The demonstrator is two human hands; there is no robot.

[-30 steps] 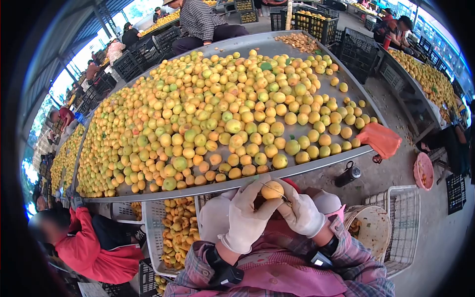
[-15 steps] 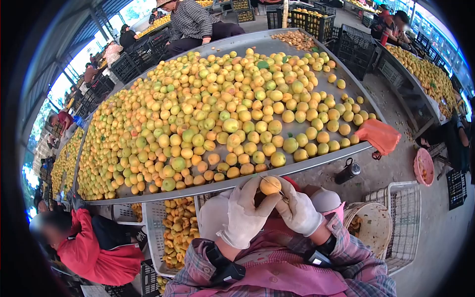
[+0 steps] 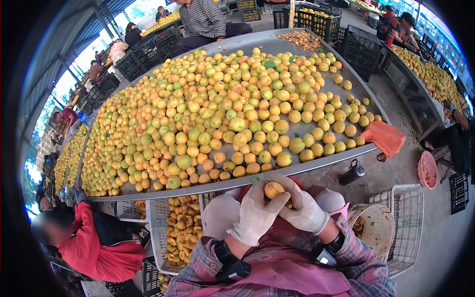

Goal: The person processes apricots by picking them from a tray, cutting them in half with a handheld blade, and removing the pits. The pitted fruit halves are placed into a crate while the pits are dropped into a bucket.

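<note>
In white gloves, my left hand [image 3: 260, 210] and my right hand [image 3: 303, 208] meet just off the near edge of the metal table [image 3: 316, 162]. Between them is a yellow-orange fruit [image 3: 273, 189], wrapped by the fingers of my left hand. The fingers of my right hand are pressed against its right side; their tips and anything they pinch are partly hidden. A wide heap of yellow and green fruits [image 3: 198, 119] covers much of the table. A small green leaf [image 3: 257, 178] shows above my left hand.
A crate of halved fruit [image 3: 159, 232] stands below left, beside a person in red [image 3: 106, 247]. To the right are a bucket [image 3: 378, 227], a white crate [image 3: 406, 232], a black bottle [image 3: 352, 173], an orange bag [image 3: 385, 137] and a pink basket [image 3: 427, 170]. Another person [image 3: 210, 20] sits across the table.
The fruit has turned within my hands, and my right hand has closed in nearer to my left. The thin tool tip seen at the fruit before is no longer visible. The view has shifted slightly.
</note>
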